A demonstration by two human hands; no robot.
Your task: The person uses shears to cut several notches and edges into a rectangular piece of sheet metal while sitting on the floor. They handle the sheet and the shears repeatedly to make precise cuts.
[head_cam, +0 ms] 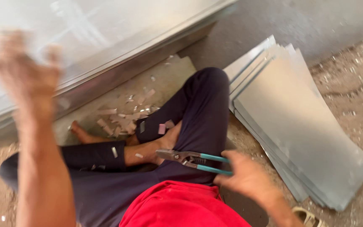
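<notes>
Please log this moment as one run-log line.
right hand: grips tin snips | left hand: raised, blurred, on large metal sheet | offcuts by feet

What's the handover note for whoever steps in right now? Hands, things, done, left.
Left hand: raised, blurred, at the big metal sheet; grip unclear.
Right hand: holds the snips by their teal handles, blades over the lap.
Things: stack of cut sheets on the floor by the right knee; small offcuts lie near the feet and on the trousers.
Done: offcuts and the stack suggest cutting has happened.
Left: the pictures show no cut under way; the big sheet's state is not readable.
</notes>
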